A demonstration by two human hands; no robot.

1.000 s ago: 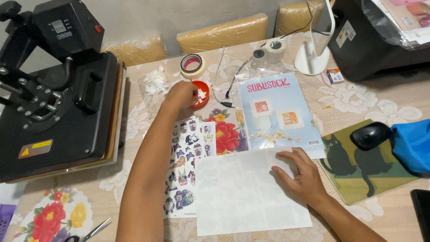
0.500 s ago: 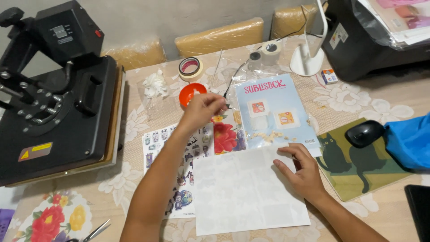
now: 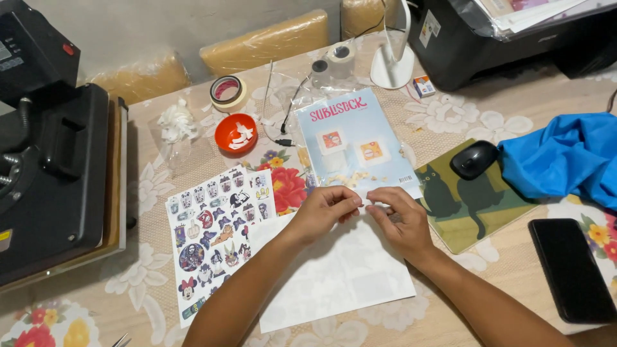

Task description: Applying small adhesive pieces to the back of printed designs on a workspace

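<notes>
My left hand [image 3: 328, 209] and my right hand [image 3: 398, 218] meet fingertip to fingertip over the top edge of a white sheet of paper [image 3: 334, 273]. Both pinch a very small pale piece between them; what it is I cannot make out. A printed sticker sheet [image 3: 215, 234] lies just left of the white sheet. Behind the hands lies a light blue paper pack [image 3: 353, 144]. A small orange dish [image 3: 236, 133] with white bits in it sits further back, beside a roll of tape [image 3: 227, 91].
A black heat press [image 3: 51, 148] fills the left side. A black mouse [image 3: 473, 159] rests on a green cat mouse pad [image 3: 482, 196]. Blue cloth [image 3: 565, 157], a dark phone [image 3: 571, 270] and a black printer [image 3: 508, 38] are on the right.
My left hand has drawn back from the orange dish to the top edge of the white sheet. My right hand lifted off the sheet and met it there.
</notes>
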